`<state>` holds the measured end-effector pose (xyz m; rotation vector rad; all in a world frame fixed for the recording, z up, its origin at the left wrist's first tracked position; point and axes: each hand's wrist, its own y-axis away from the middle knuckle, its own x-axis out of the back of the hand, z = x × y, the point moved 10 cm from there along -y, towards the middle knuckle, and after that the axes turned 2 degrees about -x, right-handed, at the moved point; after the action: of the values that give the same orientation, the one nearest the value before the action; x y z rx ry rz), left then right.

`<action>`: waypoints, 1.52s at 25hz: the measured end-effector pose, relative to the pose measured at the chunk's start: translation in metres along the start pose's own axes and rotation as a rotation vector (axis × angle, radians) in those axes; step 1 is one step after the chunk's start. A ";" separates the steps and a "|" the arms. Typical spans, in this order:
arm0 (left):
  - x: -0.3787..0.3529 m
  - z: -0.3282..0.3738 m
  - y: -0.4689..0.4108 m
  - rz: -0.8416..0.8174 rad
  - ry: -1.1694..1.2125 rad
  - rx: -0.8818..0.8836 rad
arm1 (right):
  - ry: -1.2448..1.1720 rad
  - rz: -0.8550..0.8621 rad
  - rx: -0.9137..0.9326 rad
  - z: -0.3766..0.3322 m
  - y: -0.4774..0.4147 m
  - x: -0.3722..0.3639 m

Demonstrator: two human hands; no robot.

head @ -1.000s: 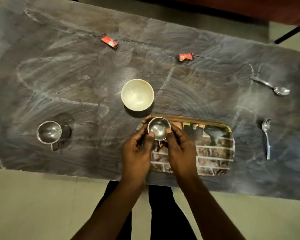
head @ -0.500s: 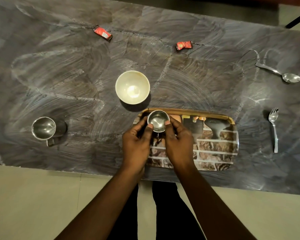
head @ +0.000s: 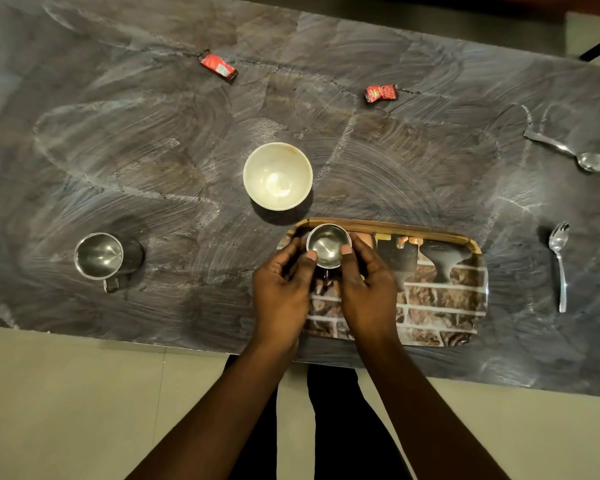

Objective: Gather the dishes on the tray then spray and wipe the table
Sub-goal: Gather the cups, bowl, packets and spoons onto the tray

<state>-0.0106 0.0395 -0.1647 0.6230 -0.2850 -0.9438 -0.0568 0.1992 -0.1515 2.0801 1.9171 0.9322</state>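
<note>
While both forearms reach forward side by side, the left hand [head: 280,295] and right hand [head: 367,287] pinch a steel cup [head: 328,244] between thumbs and fingers, at the tray's [head: 440,306] left end.

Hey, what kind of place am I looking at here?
Probably a dining or cafe table after a snack: a smeared stone-look table with a used bowl, steel cups, spoons, red wrappers and a serving tray.

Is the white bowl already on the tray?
No. The white bowl sits on the bare table just beyond the tray, whose far rim it does not cross.
</note>
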 end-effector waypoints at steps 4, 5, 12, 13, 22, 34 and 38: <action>0.061 0.041 0.009 0.202 -0.065 -0.073 | 0.284 0.118 0.286 -0.056 0.025 0.006; 0.086 0.062 0.011 0.267 -0.096 -0.157 | 0.286 0.102 0.396 -0.077 0.037 -0.004; 0.290 0.149 -0.011 0.652 -0.353 -0.357 | 0.337 -0.564 0.370 -0.074 0.095 -0.189; 0.305 0.136 -0.023 0.608 -0.311 -0.255 | 0.337 -0.613 0.341 -0.065 0.100 -0.211; 0.291 0.051 -0.038 0.376 0.127 0.082 | 0.239 -0.617 0.194 -0.037 0.091 -0.303; 0.203 0.092 -0.014 0.266 0.267 -0.092 | -0.100 -0.437 0.102 -0.076 0.064 -0.214; 0.107 0.106 0.004 0.119 0.249 -0.132 | -0.255 -0.229 0.118 -0.088 0.039 -0.107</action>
<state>0.0010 -0.0867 -0.0824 0.5884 -0.0365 -0.7555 -0.0695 0.0662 -0.0971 1.8778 2.0562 0.4912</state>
